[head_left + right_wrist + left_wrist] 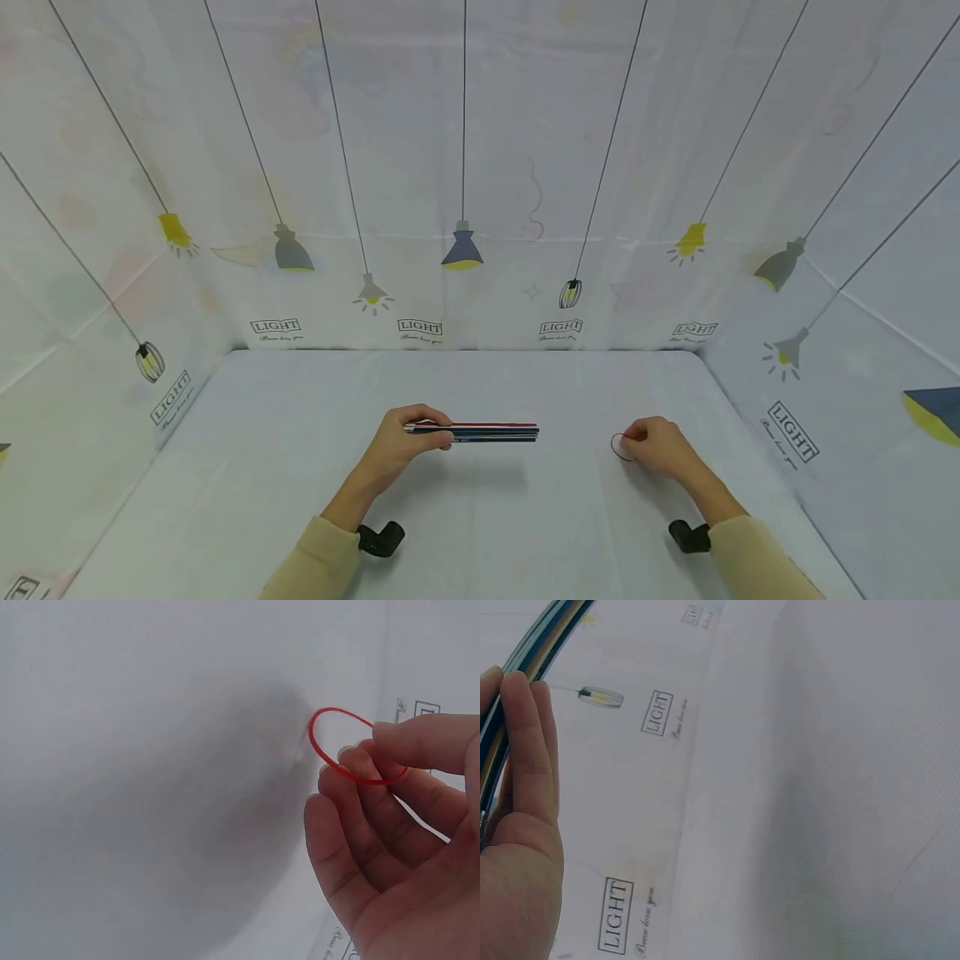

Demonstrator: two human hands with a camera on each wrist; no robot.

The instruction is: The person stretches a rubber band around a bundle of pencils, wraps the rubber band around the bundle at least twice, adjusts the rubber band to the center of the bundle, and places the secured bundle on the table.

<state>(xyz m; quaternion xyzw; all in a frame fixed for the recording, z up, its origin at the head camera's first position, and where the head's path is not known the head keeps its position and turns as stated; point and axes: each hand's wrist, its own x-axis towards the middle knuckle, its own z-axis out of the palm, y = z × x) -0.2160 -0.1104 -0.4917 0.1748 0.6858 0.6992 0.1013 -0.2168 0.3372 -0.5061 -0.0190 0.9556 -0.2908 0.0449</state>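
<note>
My left hand point(399, 440) grips a bundle of slim pencils point(495, 432) between thumb and fingers, near the bundle's left end. The bundle lies level, pointing right, with a red one along the far side and dark blue ones nearer; a shadow falls on the white cloth below it. In the left wrist view the striped pencils point(534, 646) run up past the fingertips at the left edge. Off to the right, my right hand point(660, 447) pinches a thin red rubber band point(311, 739) between thumb and forefinger. The loop hangs open to the left, its other fingers loosely bent.
A white cloth point(300, 417) covers the table. White curtains point(405, 142) printed with hanging lamps and the word LIGHT rise at the back and both sides. Black wrist mounts point(381, 539) sit at both cream sleeves point(318, 558).
</note>
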